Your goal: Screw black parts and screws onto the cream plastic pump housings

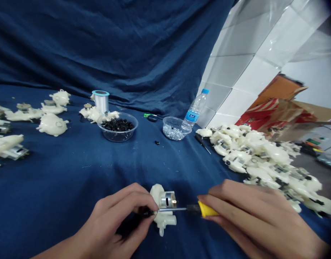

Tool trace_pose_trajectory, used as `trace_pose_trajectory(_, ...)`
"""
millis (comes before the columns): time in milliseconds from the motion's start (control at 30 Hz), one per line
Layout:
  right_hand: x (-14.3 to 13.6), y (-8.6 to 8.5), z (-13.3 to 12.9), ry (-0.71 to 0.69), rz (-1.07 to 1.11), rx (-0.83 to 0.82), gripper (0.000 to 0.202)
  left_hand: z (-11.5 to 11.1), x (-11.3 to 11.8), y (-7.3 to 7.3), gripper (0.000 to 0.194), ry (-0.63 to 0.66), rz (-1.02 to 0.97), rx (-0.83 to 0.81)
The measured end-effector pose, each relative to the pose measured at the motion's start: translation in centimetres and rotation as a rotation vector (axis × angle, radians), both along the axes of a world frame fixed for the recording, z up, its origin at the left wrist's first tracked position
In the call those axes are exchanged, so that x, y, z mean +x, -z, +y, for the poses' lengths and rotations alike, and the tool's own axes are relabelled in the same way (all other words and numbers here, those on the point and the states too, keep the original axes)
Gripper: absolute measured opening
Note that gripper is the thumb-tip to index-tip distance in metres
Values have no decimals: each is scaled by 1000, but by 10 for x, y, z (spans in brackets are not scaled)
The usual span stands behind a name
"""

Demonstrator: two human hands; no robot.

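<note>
My right hand is closed around the yellow handle of a screwdriver, whose metal shaft points left. At the tip of the shaft, my left hand pinches a small black plastic part. The left fingers hide most of that part, and I cannot see whether a screw sits at the tip. Below the shaft, on the blue cloth, lies a cream plastic housing with a silver motor set in it. The left fingertips are right beside the housing; whether they touch it is unclear.
A clear bowl of black parts and a bowl of screws stand behind, near a tilted water bottle and a wire spool. Cream housings are heaped at right and scattered at left. Another screwdriver lies by the heap.
</note>
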State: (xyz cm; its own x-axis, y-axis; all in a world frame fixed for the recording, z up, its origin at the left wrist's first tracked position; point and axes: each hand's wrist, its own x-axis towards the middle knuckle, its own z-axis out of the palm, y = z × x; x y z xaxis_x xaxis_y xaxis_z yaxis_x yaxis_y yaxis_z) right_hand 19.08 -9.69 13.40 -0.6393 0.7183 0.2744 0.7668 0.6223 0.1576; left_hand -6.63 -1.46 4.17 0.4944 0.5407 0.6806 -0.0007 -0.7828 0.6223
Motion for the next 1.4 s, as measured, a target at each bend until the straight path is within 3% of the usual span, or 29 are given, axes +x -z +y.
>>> trace_pose_trajectory(100, -5, 0, 4, 0, 29, 3, 7, 1, 1, 0, 27, -1, -7, 3)
trace_pose_trajectory(267, 1, 3, -2, 78, 72, -154, 16, 2, -1, 1, 28, 0, -9, -17)
trace_pose_trajectory(467, -5, 2, 1, 17, 100, 20, 15, 1, -2, 2, 29, -2, -11, -14)
trace_pose_trajectory(667, -5, 3, 0, 90, 92, -122, 19, 3, -2, 3, 30, -1, -17, -33)
trace_pose_trajectory(900, -7, 3, 3, 15, 86, 17, 15, 3, -1, 1, 29, -10, -8, -14)
trace_pose_trajectory(1100, 0, 5, -5, 97, 87, -137, 26, 5, -2, 2, 30, 12, 0, -28)
trace_pose_trajectory(1267, 2, 6, -3, 13, 55, 23, 23, 3, -1, -1, 27, -11, -7, -7)
trace_pose_trajectory(1400, -6, 3, 3, -10, 112, 32, 14, 1, 0, -2, 29, 0, 3, 0)
